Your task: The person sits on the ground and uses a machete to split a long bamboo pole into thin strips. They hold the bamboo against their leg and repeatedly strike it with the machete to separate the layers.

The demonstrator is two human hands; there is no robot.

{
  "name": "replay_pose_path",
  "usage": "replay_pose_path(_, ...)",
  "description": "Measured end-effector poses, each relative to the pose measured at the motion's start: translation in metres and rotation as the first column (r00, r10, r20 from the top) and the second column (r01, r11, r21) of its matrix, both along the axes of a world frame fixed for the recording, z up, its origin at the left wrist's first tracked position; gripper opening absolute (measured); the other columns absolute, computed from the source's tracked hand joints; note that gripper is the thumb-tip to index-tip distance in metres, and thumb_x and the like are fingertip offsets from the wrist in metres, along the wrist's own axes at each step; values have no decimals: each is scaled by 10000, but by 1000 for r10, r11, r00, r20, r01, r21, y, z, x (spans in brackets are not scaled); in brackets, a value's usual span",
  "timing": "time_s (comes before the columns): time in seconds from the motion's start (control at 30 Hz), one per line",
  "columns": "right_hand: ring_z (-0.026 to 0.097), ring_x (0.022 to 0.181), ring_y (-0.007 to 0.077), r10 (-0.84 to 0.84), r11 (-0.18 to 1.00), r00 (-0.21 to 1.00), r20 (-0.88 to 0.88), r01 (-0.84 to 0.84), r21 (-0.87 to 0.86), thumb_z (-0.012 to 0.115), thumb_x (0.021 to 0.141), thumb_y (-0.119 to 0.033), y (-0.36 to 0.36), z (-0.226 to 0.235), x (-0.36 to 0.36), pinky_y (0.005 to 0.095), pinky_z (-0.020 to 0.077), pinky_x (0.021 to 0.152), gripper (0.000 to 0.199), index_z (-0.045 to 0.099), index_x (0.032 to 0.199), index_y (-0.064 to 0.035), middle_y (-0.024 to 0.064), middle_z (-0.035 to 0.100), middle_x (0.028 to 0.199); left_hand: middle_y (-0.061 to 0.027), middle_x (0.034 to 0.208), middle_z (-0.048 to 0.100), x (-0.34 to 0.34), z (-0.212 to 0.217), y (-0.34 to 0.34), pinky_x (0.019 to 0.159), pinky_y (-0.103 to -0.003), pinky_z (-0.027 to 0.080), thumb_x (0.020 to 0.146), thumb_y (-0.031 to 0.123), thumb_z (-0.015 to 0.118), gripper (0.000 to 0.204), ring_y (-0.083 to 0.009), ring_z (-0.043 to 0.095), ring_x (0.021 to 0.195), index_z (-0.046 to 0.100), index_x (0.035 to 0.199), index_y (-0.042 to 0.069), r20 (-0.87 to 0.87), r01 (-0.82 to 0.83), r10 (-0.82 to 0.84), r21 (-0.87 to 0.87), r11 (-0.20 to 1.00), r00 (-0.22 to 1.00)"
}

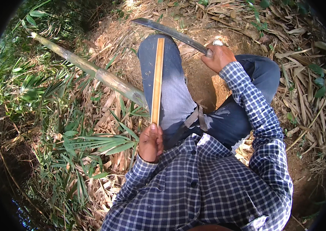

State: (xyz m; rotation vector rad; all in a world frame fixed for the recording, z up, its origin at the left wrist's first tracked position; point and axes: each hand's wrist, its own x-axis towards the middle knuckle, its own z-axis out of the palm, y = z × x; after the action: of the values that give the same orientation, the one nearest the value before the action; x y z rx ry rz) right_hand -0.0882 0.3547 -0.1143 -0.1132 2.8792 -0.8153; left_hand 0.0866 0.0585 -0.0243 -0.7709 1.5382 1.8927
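Observation:
My left hand (150, 142) grips the near end of a thin, pale yellow bamboo strip (157, 79). The strip lies lengthwise along my left thigh, reaching to the knee. My right hand (219, 57) is closed around the handle of a long, dark machete (170, 32). Its blade points up and to the left, just beyond the knee and the strip's far end. The blade and the strip are apart. I sit on the ground in blue trousers and a blue checked shirt.
A thick green-grey bamboo pole (89, 69) lies diagonally on the left, its near end beside my left thigh. Dry bamboo leaves and husks (305, 88) cover the ground all round. Green leafy shoots (93, 142) grow at the left. Bare soil (199, 81) shows between my legs.

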Motion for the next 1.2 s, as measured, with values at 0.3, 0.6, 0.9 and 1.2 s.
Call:
replay_pose_path(0.3, 640, 578, 345, 400, 915, 917, 14, -398, -67, 703, 745, -286, -42, 39, 86, 447, 495, 517, 205, 639, 832, -111, 122, 607, 592, 43, 548, 378, 7, -11, 5, 347, -213, 257, 1054, 361, 388, 361, -43, 299, 383, 510, 853, 89, -48, 40, -47, -139, 989, 998)
replay_pose_path(0.6, 646, 609, 382, 238, 971, 971, -7, -238, -33, 672, 749, -316, -24, 18, 37, 493, 509, 581, 246, 655, 851, -92, 155, 638, 623, 31, 573, 426, 8, -11, 3, 351, -207, 278, 1056, 354, 383, 366, -41, 343, 383, 520, 846, 88, -71, 45, -56, -158, 986, 996)
replay_pose_path(0.9, 660, 661, 351, -76, 995, 996, 37, 79, -66, 693, 754, -327, 1, -6, -15, 450, 535, 685, 356, 700, 926, -16, 209, 662, 712, 40, 538, 410, 11, -14, -3, 342, -219, 269, 1043, 366, 428, 362, -49, 325, 370, 529, 833, 88, -86, 54, -74, -216, 975, 993)
replay_pose_path(1.2, 525, 421, 204, -8, 893, 994, 106, 55, -446, 692, 801, -252, -18, 57, 36, 397, 442, 470, 548, 587, 1312, -85, 118, 499, 473, -89, 593, 554, -58, 14, -39, 541, -343, 422, 1011, 282, 497, 364, -195, 531, 530, 640, 811, 14, -53, 532, -746, -669, 520, 663)
